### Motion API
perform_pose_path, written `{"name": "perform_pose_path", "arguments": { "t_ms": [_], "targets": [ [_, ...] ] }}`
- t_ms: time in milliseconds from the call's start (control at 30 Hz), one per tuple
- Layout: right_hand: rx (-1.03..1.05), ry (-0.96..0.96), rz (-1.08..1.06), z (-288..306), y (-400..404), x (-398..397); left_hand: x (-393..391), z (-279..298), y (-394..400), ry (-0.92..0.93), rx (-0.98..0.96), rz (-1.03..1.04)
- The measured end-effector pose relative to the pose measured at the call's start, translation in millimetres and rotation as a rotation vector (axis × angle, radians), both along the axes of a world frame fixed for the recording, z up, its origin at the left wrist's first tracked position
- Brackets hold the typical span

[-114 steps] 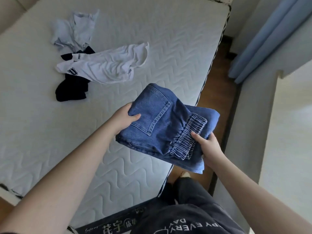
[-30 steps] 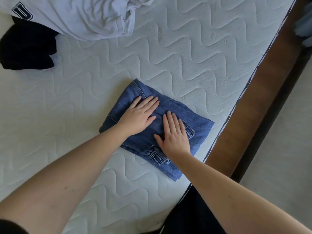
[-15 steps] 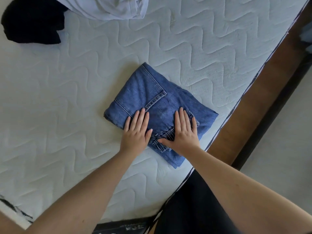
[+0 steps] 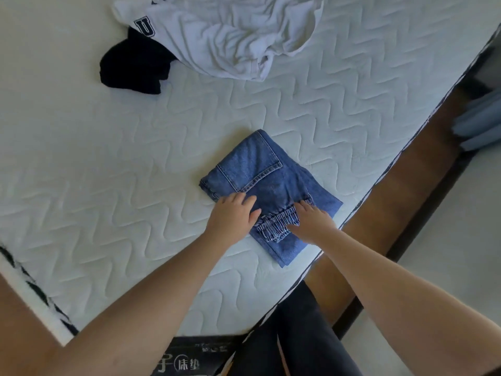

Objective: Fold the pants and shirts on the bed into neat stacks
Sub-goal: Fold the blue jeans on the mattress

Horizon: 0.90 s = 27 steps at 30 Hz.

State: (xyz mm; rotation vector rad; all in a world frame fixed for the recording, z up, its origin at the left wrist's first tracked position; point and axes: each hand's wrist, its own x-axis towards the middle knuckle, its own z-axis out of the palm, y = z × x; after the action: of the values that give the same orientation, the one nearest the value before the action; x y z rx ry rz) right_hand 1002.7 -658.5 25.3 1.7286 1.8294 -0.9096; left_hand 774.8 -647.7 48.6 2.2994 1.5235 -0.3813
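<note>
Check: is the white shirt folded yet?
No, the white shirt lies crumpled and spread on the mattress, partly over a black garment.

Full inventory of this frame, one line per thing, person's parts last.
folded jeans: 1, blue denim, near the mattress's right edge, both hands on its near end
white shirt: 1, white with a dark "U", crumpled at the far side
dark garment: 1, black, bunched, partly under the white shirt
mattress: 1, white, quilted
curtain: 1, light blue, far right
floor: brown strip beside the mattress
left hand: fingers bent, resting on the jeans
right hand: flat on the gathered waistband
</note>
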Motion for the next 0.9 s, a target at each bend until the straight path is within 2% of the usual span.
{"name": "perform_pose_path", "arguments": {
  "t_ms": [267,433,533,700,900],
  "targets": [
    [0.379,0.019,0.037,109.5,-44.2,-26.8,-55.1,103.0,-60.1,-0.051,0.134,0.081],
    [0.482,0.103,0.149,179.6,-80.4,-54.8,-81.4,158.0,-106.6,-0.12,0.221,0.149],
    [0.526,0.151,0.182,210.4,-105.8,-67.4,-94.1,176.0,-134.2,-0.118,0.211,0.184],
    [0.603,0.157,0.231,234.6,-144.9,-64.7,-96.8,196.8,-178.7,-0.102,0.228,0.184],
    [0.631,0.11,0.331,236.6,-184.3,-48.6,-73.3,207.1,-228.3,-0.1,0.21,0.25]
  ]
}}
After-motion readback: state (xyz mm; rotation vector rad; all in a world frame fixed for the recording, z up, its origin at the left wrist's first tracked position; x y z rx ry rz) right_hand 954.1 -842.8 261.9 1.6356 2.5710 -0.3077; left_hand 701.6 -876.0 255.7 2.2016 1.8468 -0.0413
